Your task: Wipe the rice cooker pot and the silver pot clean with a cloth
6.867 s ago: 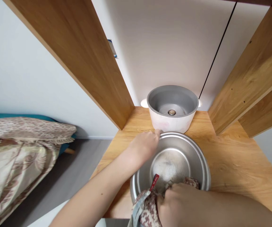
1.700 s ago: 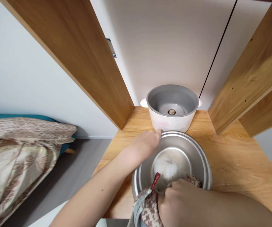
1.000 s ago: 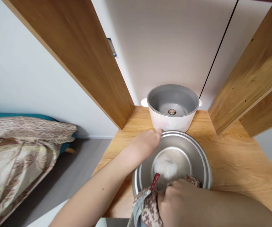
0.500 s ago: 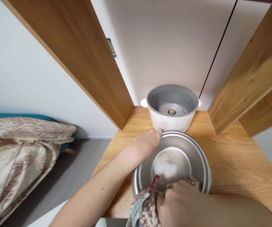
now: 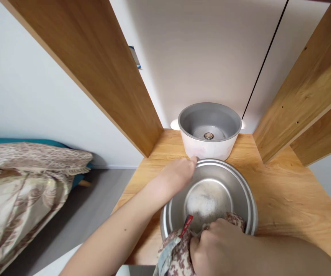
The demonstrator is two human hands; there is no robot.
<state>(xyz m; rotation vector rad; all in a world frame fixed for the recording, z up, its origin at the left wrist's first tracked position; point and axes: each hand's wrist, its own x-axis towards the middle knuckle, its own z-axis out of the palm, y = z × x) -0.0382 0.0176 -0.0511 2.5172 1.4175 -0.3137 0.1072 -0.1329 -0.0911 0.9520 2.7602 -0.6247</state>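
Observation:
A round silver metal pot, with ridged rings at its rim and a stained circle in the middle, lies on the wooden tabletop. My left hand is closed on its far left rim, the fingertips partly hidden. At its near side, my right hand grips a bunched brown-and-cream patterned cloth with a red tag, pressed against the metal. Just beyond the pot stands a pink-white cooker body, its grey inside open to view with a round knob at the bottom.
Wooden posts rise at the left and right of the tabletop. A pale panel stands behind the cooker body. To the left, a piece of furniture draped with a patterned cover stands on the grey floor.
Almost nothing differs. My right hand and the cloth have shifted very slightly to the left; my left hand stays at the pot's rim.

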